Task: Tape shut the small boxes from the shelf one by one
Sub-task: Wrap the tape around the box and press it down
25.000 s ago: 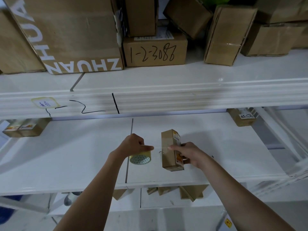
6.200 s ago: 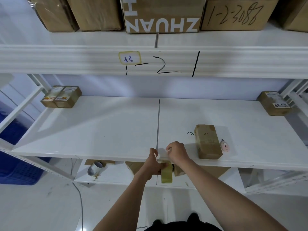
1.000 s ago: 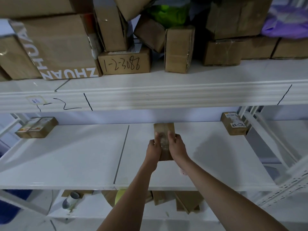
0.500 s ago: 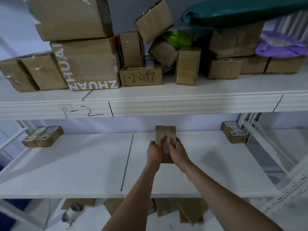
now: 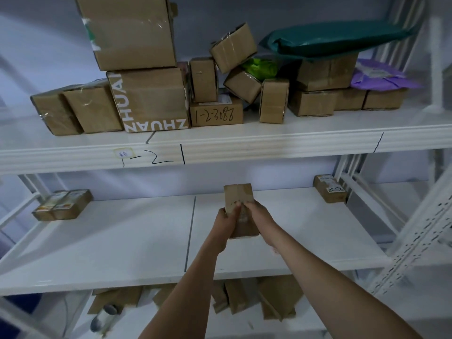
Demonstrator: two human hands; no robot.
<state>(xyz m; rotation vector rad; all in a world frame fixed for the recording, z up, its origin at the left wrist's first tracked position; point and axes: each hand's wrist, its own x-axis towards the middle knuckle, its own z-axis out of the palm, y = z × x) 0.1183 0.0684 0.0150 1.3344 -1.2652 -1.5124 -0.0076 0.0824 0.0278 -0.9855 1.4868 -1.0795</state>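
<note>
White metal shelving unit (image 5: 269,145) fills view, two decks visible plus a lower one under the forearms. Upper deck, well above the hands: stack of big brown cardboard cartons (image 5: 137,69) up-left, lower carton printed "ZHUAN" in white. Just right of that, flat brown box with handwritten "1-2-3088" (image 5: 216,115), nearly straight above the hands. Cluster of small brown cardboard boxes (image 5: 234,69) piled on and around it, some tilted. Up-right of the hands: dark green plastic mailer bag (image 5: 335,40) lying across more brown boxes, lilac plastic parcel (image 5: 379,75) further right. Shelf edge marked "1-2" in black with a small yellow-rimmed label (image 5: 123,153), up-left of the hands.

Middle deck (image 5: 122,241): pair of small brown boxes with printed labels (image 5: 62,204), far left of the hands, side by side and touching. Single small brown box with white sticker (image 5: 330,188), far right, at the back.

Small oblong brown cardboard box (image 5: 239,206) held between both hands over the middle deck, long axis pointing away, far end sticking out past the fingers. Contact with deck: can't tell. Left hand (image 5: 226,225) gripping left side, fingers curled round it. Right hand (image 5: 259,216) gripping right side, fingertips on the top face. Motion blur on fingers, finer detail unclear.

Lower deck, beneath the forearms: several brown cardboard pieces (image 5: 244,299), blurred.
</note>
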